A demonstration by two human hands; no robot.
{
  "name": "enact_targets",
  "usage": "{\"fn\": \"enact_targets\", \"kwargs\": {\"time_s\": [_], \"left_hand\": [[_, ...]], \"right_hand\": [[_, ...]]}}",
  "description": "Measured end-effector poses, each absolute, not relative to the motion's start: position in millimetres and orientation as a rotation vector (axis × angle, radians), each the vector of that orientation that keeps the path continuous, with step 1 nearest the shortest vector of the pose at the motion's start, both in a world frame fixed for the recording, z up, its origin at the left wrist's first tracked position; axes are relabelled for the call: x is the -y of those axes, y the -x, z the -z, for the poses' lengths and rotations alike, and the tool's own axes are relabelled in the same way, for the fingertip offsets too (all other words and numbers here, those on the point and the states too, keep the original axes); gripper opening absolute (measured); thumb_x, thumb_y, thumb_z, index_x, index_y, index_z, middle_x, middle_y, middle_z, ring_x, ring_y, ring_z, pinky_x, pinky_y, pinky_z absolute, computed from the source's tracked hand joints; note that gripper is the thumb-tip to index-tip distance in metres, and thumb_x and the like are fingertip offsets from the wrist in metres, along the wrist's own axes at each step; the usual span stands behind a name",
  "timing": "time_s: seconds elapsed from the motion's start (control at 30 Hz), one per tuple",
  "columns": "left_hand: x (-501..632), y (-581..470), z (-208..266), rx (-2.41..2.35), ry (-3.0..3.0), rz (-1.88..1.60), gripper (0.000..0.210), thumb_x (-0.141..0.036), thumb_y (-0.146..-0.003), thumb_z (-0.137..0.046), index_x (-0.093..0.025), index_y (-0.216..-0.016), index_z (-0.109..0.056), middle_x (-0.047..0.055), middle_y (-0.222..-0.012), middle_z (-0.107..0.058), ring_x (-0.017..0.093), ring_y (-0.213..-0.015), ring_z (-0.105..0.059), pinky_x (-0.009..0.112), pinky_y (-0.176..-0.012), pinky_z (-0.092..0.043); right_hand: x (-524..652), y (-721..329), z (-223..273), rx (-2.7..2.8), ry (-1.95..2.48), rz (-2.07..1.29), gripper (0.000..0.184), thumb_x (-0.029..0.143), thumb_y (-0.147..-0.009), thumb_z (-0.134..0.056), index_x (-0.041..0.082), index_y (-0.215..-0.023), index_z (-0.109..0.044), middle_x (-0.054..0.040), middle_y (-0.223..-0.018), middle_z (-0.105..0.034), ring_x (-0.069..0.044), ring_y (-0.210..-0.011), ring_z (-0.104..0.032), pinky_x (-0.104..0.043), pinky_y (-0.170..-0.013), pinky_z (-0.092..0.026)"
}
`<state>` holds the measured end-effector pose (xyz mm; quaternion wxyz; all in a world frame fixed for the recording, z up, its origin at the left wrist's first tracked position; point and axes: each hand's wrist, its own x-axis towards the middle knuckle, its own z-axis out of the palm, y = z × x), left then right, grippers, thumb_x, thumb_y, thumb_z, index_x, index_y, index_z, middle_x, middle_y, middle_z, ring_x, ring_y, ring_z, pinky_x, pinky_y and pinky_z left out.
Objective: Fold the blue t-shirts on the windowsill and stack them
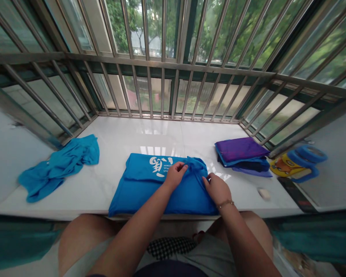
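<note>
A blue T-shirt [155,196] with white printed characters and lettering lies partly folded at the front edge of the white ledge. The far part is turned over, and its top right corner is bunched up. My left hand [175,175] reaches over the shirt, thumb and fingertips pinched on that bunched cloth. At the shirt's right side, my right hand [217,188], with a bracelet at the wrist, has its thumb and index finger closed on the edge of the fabric. The rest of its fingers are curled and partly hidden.
A crumpled turquoise garment [63,163] lies left. Folded purple and blue clothes [240,150] are stacked right, beside a yellow-and-blue jug [294,163], a dark flat object [296,194] and a small whitish block [263,193]. Metal window bars [173,69] enclose the ledge [121,134].
</note>
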<state>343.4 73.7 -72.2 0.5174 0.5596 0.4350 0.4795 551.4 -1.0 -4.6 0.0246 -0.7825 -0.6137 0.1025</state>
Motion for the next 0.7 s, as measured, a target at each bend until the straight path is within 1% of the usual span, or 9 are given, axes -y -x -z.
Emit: {"fn": "enact_targets", "kwargs": {"time_s": [0.07, 0.17, 0.33, 0.43, 0.5, 0.57, 0.63, 0.7], "left_hand": [[-74.3, -344.9, 74.3, -1.022, -1.342, -1.165, 0.036, -0.057, -0.096, -0.070, -0.021, -0.091, -0.068, 0.000, -0.080, -0.063, 0.016, -0.075, -0.056, 0.031, -0.073, -0.044], [-74.4, -346.4, 76.2, -0.992, -1.329, -1.190, 0.036, -0.056, -0.096, -0.070, -0.020, -0.092, -0.068, -0.002, -0.079, -0.062, 0.015, -0.074, -0.055, 0.030, -0.073, -0.044], [-72.4, -346.2, 74.4, -0.965, -1.356, -1.188, 0.036, -0.055, -0.096, -0.069, -0.019, -0.092, -0.069, -0.002, -0.077, -0.062, 0.015, -0.072, -0.054, 0.029, -0.071, -0.042], [-71.0, -346.1, 72.4, -0.976, -1.389, -1.173, 0.035, -0.054, -0.096, -0.069, -0.020, -0.093, -0.070, -0.002, -0.078, -0.063, 0.015, -0.072, -0.054, 0.029, -0.070, -0.042], [-70.5, -346.0, 71.4, -0.983, -1.408, -1.166, 0.034, -0.054, -0.096, -0.069, -0.020, -0.092, -0.070, -0.002, -0.078, -0.062, 0.015, -0.071, -0.053, 0.028, -0.069, -0.042], [-70.2, -345.8, 70.8, -0.984, -1.425, -1.165, 0.033, -0.053, -0.096, -0.069, -0.020, -0.091, -0.070, -0.002, -0.077, -0.061, 0.015, -0.071, -0.053, 0.028, -0.069, -0.041], [-69.8, -345.6, 69.9, -0.984, -1.441, -1.164, 0.033, -0.052, -0.097, -0.069, -0.020, -0.090, -0.069, -0.002, -0.077, -0.061, 0.015, -0.071, -0.052, 0.028, -0.069, -0.041], [-69.3, -345.4, 68.8, -0.983, -1.451, -1.158, 0.033, -0.052, -0.097, -0.069, -0.020, -0.090, -0.069, -0.002, -0.076, -0.060, 0.014, -0.070, -0.052, 0.028, -0.069, -0.041]], "right_hand": [[-12.5, -546.9, 8.9, 1.939, 2.434, -0.300, 0.028, 0.041, -0.111, -0.056, 0.018, -0.110, -0.071, -0.0144, -0.108, -0.079, -0.027, -0.100, -0.076, -0.032, -0.078, -0.047], [-24.5, -549.1, 14.9, 1.943, 2.461, -0.286, 0.023, 0.034, -0.111, -0.056, 0.017, -0.109, -0.071, -0.0140, -0.107, -0.079, -0.025, -0.100, -0.075, -0.031, -0.079, -0.045], [-26.5, -571.2, 17.8, 1.813, 2.534, -0.237, 0.030, 0.033, -0.115, -0.047, 0.015, -0.110, -0.070, -0.0155, -0.109, -0.079, -0.025, -0.099, -0.075, -0.031, -0.075, -0.042], [-23.9, -578.6, 19.2, 1.734, 2.571, -0.227, 0.031, 0.034, -0.115, -0.046, 0.016, -0.108, -0.070, -0.0147, -0.108, -0.079, -0.025, -0.096, -0.075, -0.031, -0.073, -0.040], [-23.0, -576.6, 21.2, 1.765, 2.522, -0.248, 0.031, 0.039, -0.115, -0.049, 0.017, -0.107, -0.070, -0.0132, -0.107, -0.079, -0.024, -0.097, -0.074, -0.031, -0.074, -0.041], [-23.4, -571.4, 23.6, 1.830, 2.439, -0.255, 0.030, 0.044, -0.112, -0.057, 0.017, -0.109, -0.070, -0.0122, -0.109, -0.078, -0.023, -0.099, -0.073, -0.030, -0.076, -0.042], [-25.0, -566.8, 25.6, 1.889, 2.383, -0.260, 0.026, 0.042, -0.110, -0.061, 0.017, -0.111, -0.070, -0.0114, -0.111, -0.077, -0.023, -0.099, -0.072, -0.029, -0.078, -0.042], [-27.0, -565.1, 27.1, 1.920, 2.365, -0.266, 0.023, 0.038, -0.111, -0.060, 0.018, -0.108, -0.070, -0.0105, -0.108, -0.076, -0.022, -0.098, -0.071, -0.029, -0.078, -0.041]]}}
